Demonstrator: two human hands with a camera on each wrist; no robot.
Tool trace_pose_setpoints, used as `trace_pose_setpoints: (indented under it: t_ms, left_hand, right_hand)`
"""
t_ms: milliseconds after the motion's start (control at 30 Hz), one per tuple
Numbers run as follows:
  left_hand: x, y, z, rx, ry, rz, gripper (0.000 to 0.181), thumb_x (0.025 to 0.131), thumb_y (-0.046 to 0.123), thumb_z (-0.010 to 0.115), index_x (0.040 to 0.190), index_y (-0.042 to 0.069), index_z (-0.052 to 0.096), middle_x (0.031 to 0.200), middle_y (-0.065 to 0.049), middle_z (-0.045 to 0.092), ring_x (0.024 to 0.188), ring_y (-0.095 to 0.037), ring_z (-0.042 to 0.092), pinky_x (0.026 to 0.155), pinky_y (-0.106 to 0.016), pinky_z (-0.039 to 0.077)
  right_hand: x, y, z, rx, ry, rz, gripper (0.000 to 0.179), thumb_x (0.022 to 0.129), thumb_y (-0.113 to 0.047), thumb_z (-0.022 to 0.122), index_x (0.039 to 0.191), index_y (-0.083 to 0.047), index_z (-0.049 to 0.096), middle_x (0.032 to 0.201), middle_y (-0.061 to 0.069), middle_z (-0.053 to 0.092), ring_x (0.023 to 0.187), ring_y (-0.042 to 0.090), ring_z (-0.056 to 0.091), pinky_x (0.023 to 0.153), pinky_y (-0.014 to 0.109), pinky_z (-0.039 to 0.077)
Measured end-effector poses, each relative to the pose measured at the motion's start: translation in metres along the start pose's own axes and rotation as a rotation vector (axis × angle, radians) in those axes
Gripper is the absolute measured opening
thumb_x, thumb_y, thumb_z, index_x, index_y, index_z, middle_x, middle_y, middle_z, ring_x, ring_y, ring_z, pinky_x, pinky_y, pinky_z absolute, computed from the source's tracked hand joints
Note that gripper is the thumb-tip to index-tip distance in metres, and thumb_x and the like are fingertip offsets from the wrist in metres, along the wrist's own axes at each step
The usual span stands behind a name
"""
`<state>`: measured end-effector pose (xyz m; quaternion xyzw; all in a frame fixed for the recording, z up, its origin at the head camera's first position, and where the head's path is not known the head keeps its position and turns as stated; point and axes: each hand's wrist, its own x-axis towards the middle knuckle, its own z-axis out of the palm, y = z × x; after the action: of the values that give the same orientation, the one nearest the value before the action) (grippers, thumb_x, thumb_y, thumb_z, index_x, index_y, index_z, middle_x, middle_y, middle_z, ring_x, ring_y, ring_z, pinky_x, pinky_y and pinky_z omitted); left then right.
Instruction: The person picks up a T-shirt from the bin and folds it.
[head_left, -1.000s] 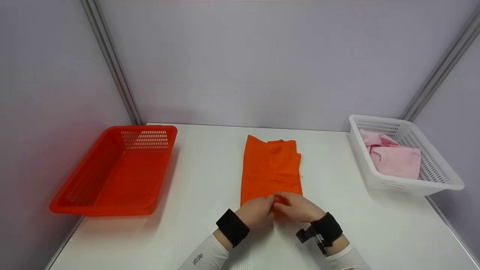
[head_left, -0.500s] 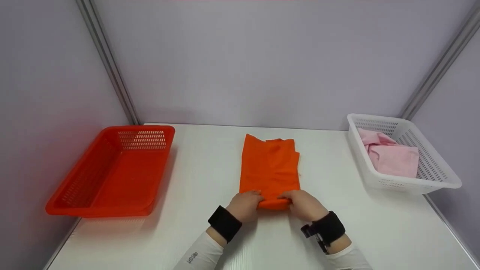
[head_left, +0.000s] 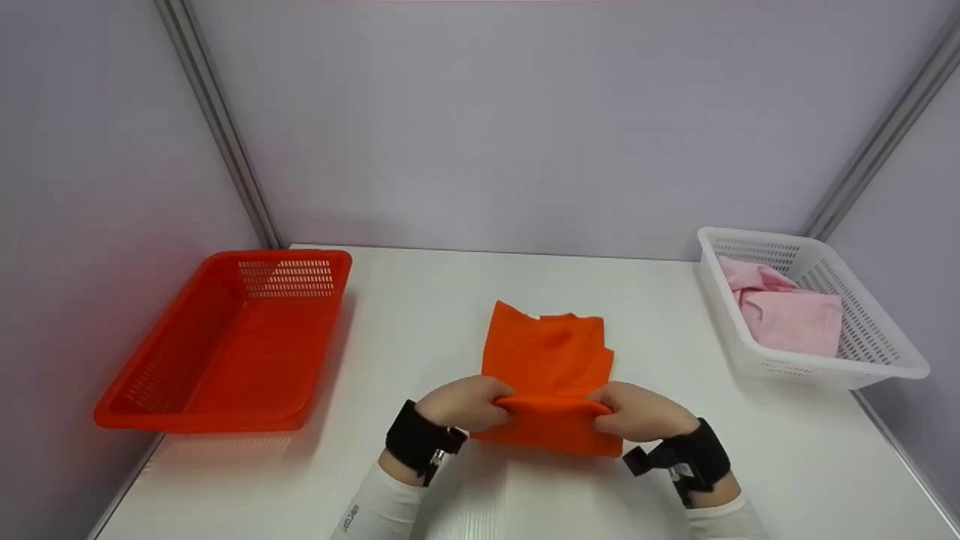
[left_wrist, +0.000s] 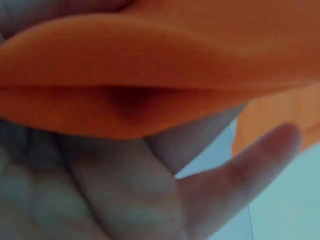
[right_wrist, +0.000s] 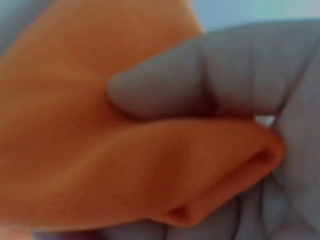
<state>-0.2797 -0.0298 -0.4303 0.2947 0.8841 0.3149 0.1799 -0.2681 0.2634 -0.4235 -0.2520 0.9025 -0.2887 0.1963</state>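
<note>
A piece of folded orange cloth (head_left: pixel 547 356) lies on the white table, layered and uneven along its far edge. Its near part is raised into a crosswise ridge, with a flap hanging toward the front. My left hand (head_left: pixel 465 403) grips the left end of this ridge, and my right hand (head_left: pixel 641 411) pinches the right end. The left wrist view has the bunched cloth (left_wrist: pixel 125 60) lying across the fingers, one digit sticking out beside it. From the right wrist, the thumb (right_wrist: pixel 165 85) presses on the fold (right_wrist: pixel 200 155) while other fingers sit beneath.
A red plastic basket (head_left: pixel 307 416) stands on the left of the table. On the right is a white basket (head_left: pixel 862 366) with folded pink cloth (head_left: pixel 795 319) in it. Pale panels (head_left: pixel 480 135) enclose the back and sides.
My hands were close together at the cloth's near edge, then spread apart along it. Now they hold a raised fold, and the cloth's far edge has slid toward me.
</note>
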Motion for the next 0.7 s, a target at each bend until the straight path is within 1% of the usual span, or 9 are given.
trace_pose_setpoints:
  t_ms: [100,200,267,333,433,500,567,633,700]
  left_hand:
    - [-0.003,-0.005,-0.011,-0.183,-0.001,0.068,0.036,0.098,0.021,0.064,0.068,0.018,0.045,0.063,0.008,0.032,0.058,-0.011,0.03,0.059,-0.025,0.025]
    - [0.006,-0.015,-0.012,-0.487,0.06,0.046,0.026,0.101,0.029,0.063,0.081,0.014,0.06,0.069,0.007,0.043,0.062,-0.01,0.04,0.059,-0.023,0.033]
    - [0.017,-0.024,-0.006,-0.765,0.114,-0.014,0.026,0.103,0.035,0.061,0.094,0.013,0.068,0.076,0.005,0.054,0.067,-0.01,0.05,0.062,-0.023,0.043]
    - [0.029,-0.034,0.003,-1.035,0.163,-0.09,0.034,0.105,0.043,0.056,0.1,0.012,0.068,0.083,0.004,0.059,0.074,-0.011,0.057,0.066,-0.025,0.049]
    - [0.043,-0.049,0.018,-1.289,0.219,-0.181,0.037,0.105,0.045,0.056,0.11,0.01,0.063,0.096,-0.001,0.062,0.088,-0.017,0.061,0.078,-0.03,0.052]
    - [0.05,-0.057,0.028,-1.347,0.26,-0.242,0.037,0.103,0.035,0.063,0.126,0.006,0.058,0.114,-0.007,0.062,0.104,-0.022,0.06,0.093,-0.036,0.052]
    - [0.054,-0.062,0.036,-1.327,0.295,-0.287,0.05,0.099,0.022,0.068,0.14,0.001,0.049,0.131,-0.014,0.06,0.116,-0.027,0.057,0.105,-0.042,0.048]
    - [0.058,-0.063,0.043,-1.286,0.326,-0.324,0.065,0.094,0.009,0.07,0.151,-0.002,0.041,0.146,-0.019,0.054,0.127,-0.032,0.055,0.114,-0.047,0.042]
    - [0.061,-0.064,0.045,-1.165,0.345,-0.334,0.063,0.091,0.0,0.068,0.149,-0.004,0.042,0.144,-0.021,0.056,0.124,-0.033,0.056,0.114,-0.048,0.043]
  right_hand:
    - [-0.004,0.007,-0.01,0.132,0.013,-0.09,0.022,0.089,-0.005,0.059,0.069,-0.006,0.05,0.063,-0.01,0.037,0.057,0.003,0.039,0.055,0.02,0.031]
    - [0.001,0.022,-0.015,0.356,0.081,-0.097,0.02,0.095,-0.009,0.061,0.079,0.002,0.055,0.067,-0.009,0.045,0.063,0.002,0.048,0.06,0.019,0.04]
    - [0.01,0.032,-0.012,0.528,0.162,-0.039,0.02,0.1,-0.015,0.062,0.091,0.003,0.061,0.073,-0.007,0.053,0.069,0.006,0.055,0.064,0.021,0.047]
    - [0.023,0.04,-0.005,0.685,0.274,0.057,0.025,0.103,-0.023,0.062,0.106,0.002,0.064,0.081,-0.005,0.06,0.077,0.011,0.06,0.071,0.025,0.052]
    - [0.042,0.052,0.01,0.818,0.439,0.183,0.036,0.105,-0.032,0.059,0.121,0.0,0.061,0.088,-0.002,0.061,0.084,0.017,0.059,0.078,0.031,0.05]
    - [0.052,0.062,0.02,0.866,0.492,0.238,0.041,0.107,-0.036,0.055,0.125,0.0,0.059,0.093,-0.001,0.061,0.088,0.018,0.057,0.082,0.032,0.048]
    - [0.056,0.073,0.026,0.909,0.477,0.274,0.041,0.107,-0.037,0.054,0.124,0.0,0.06,0.094,-0.002,0.061,0.09,0.017,0.058,0.083,0.032,0.048]
    - [0.056,0.081,0.027,0.928,0.426,0.29,0.04,0.107,-0.035,0.055,0.123,0.001,0.061,0.095,-0.002,0.063,0.09,0.015,0.06,0.083,0.03,0.05]
    - [0.053,0.084,0.026,0.895,0.363,0.305,0.036,0.105,-0.03,0.059,0.119,0.003,0.063,0.092,-0.002,0.065,0.086,0.014,0.062,0.08,0.028,0.053]
